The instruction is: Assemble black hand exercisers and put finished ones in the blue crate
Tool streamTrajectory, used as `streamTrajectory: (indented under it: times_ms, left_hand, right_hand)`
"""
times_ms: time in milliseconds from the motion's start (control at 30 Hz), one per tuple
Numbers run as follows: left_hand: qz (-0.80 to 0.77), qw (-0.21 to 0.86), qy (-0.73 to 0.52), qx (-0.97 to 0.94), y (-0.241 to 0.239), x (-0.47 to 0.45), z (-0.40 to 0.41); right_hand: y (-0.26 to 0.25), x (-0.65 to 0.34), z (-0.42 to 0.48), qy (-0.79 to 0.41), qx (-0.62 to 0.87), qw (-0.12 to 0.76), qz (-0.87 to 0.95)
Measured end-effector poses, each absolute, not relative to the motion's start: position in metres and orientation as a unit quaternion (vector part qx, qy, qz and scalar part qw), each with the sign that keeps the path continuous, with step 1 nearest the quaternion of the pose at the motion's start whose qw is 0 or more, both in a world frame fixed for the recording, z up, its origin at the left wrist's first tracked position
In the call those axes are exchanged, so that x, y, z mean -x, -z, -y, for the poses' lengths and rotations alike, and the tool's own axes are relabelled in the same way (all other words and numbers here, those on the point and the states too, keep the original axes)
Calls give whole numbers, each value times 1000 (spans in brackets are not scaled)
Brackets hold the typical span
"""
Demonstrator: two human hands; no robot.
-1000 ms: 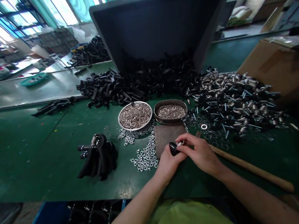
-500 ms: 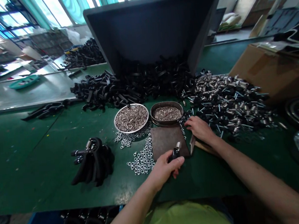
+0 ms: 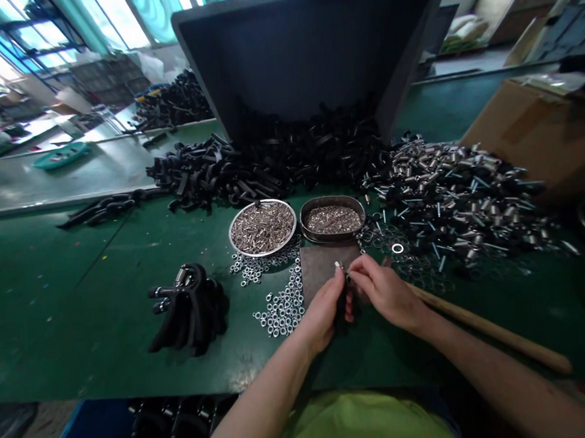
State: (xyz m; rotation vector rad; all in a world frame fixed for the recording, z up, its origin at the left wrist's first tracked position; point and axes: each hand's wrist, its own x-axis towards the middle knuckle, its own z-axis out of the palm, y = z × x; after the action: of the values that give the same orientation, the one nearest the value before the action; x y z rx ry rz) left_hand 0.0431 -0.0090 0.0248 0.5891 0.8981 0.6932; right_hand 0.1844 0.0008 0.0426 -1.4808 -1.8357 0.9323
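My left hand (image 3: 325,309) is closed around a small black knob with a metal bolt end (image 3: 339,268) sticking up, held upright over the brown metal plate (image 3: 320,265). My right hand (image 3: 385,291) meets it from the right, thumb and forefinger pinched at the bolt tip on something too small to make out. Loose silver nuts (image 3: 281,304) lie just left of the plate. Behind the plate sit a round dish of metal pins (image 3: 262,226) and an oval tin of small parts (image 3: 333,219).
A wooden handle (image 3: 485,331) lies to the right under my right forearm. A pile of black-and-silver knob bolts (image 3: 451,194) is at right, black grips (image 3: 268,160) spill from a tilted dark bin (image 3: 311,51), assembled hand grippers (image 3: 191,309) at left, a cardboard box (image 3: 541,128) far right.
My right hand came back from the washers near the bolt pile to the knob in my left hand, which has lifted and turned the knob upright over the plate.
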Motion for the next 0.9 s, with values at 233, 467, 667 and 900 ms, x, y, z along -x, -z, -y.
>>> streamTrajectory:
  times_ms: [233,467,667,900]
  left_hand:
    - [-466,727,-325,-385,-18,-43,17]
    - [-453,771,-266,-361,-27,-30,19]
    - [-458,796,-302,-257,-20,-29,23]
    - [-420,825,-375,-50,-18,-22,2]
  right_hand:
    - [-41,-175,13,-309,556,304,709]
    - [-36,-228,-70,-122,703,164,681]
    - [-28,-271,-150,-45,785,80,613]
    - [-46,-266,-131,-21,755,93,649]
